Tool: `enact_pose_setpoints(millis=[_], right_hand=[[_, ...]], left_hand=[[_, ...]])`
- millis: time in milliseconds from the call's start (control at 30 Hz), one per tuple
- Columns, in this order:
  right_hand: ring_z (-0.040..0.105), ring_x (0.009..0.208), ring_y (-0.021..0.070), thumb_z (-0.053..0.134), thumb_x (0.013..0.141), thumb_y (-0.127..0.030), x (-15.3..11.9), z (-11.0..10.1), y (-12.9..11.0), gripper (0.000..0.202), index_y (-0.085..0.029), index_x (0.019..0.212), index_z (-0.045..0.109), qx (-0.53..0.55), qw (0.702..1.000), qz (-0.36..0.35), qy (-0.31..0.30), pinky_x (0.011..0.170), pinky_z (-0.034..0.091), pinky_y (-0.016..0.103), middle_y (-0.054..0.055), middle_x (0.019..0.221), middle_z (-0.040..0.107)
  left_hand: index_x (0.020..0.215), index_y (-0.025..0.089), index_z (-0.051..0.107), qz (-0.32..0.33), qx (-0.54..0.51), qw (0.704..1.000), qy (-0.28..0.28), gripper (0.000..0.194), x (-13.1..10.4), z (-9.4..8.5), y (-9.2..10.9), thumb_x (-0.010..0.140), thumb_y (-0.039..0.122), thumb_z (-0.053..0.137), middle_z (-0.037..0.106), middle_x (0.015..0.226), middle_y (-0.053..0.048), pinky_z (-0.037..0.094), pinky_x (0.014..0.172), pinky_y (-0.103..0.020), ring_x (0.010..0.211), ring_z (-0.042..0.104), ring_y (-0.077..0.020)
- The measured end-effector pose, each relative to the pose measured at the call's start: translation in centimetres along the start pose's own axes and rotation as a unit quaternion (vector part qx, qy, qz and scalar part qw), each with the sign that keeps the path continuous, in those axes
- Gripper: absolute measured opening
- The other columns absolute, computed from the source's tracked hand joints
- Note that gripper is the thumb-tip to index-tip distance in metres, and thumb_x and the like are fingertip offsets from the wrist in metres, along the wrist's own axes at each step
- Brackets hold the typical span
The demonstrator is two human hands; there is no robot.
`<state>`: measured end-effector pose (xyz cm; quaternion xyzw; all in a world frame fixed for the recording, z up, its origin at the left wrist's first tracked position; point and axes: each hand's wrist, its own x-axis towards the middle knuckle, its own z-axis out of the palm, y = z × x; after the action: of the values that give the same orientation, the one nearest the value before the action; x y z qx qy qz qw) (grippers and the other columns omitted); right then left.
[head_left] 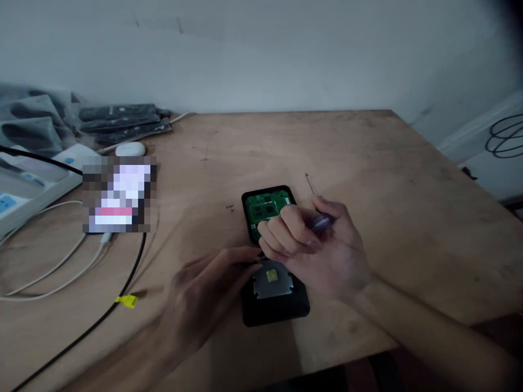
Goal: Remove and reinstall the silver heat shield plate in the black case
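Observation:
My right hand [314, 250] is closed around the purple handle of a screwdriver [321, 222], whose thin metal shaft points up and away. Its curled fingers hover over a green circuit board [261, 211] set in a black case half [245, 204]. Nearer to me lies the other black case half [275, 314], with a silver metal plate [263, 288] and a small yellowish pad [272, 275] on the plate. My left hand [212, 288] has thumb and fingers brought together at the upper left edge of this plate; what sits between the fingertips is hidden.
Several tiny dark screws [230, 207] lie left of the board. Further left are a phone [122, 196] with a blurred screen, a white earbud case [131, 148], a power strip [41, 185], plastic-wrapped items [122, 120] and a black cable [93, 329] with a yellow tag.

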<state>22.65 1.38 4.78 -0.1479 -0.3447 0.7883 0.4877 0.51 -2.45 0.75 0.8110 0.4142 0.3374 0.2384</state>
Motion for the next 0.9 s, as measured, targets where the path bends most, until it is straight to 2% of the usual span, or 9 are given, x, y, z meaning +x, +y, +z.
enact_pose_setpoints(millis=[333, 633, 900], right_hand=[[0.026, 0.059, 0.0178, 0.040, 0.109, -0.065, -0.11, 0.08, 0.26, 0.065, -0.023, 0.059, 0.039, -0.017, 1.000, -0.009, -0.003, 0.061, 0.026, 0.037, -0.003, 0.055, 0.025], [0.026, 0.060, 0.0176, 0.042, 0.107, -0.071, -0.10, 0.01, 0.26, 0.068, -0.023, 0.059, 0.039, -0.016, 1.000, 0.013, -0.016, 0.062, 0.027, 0.036, -0.003, 0.056, 0.026], [0.028, 0.060, 0.0174, 0.039, 0.107, -0.073, 0.02, -0.10, 0.31, 0.069, -0.022, 0.060, 0.039, -0.014, 0.999, 0.013, -0.040, 0.062, 0.027, 0.035, -0.003, 0.058, 0.028]], left_hand=[[0.129, 0.030, 0.072, 0.020, -0.008, 1.000, 0.009, 0.024, 0.20, 0.08, -0.10, 0.106, 0.022, 0.074, 0.081, 0.114, 0.005, 0.060, 0.084, -0.020, 0.099, 0.078, -0.0092], [0.124, 0.028, 0.072, 0.035, -0.006, 0.999, 0.022, 0.020, 0.58, 0.00, 0.24, 0.106, 0.023, 0.075, 0.083, 0.110, 0.005, 0.061, 0.080, -0.019, 0.093, 0.079, -0.0096], [0.127, 0.033, 0.069, 0.014, -0.002, 1.000, 0.010, 0.023, 0.32, -0.15, 0.38, 0.106, 0.025, 0.074, 0.083, 0.109, 0.006, 0.065, 0.081, -0.024, 0.092, 0.081, -0.0135]])
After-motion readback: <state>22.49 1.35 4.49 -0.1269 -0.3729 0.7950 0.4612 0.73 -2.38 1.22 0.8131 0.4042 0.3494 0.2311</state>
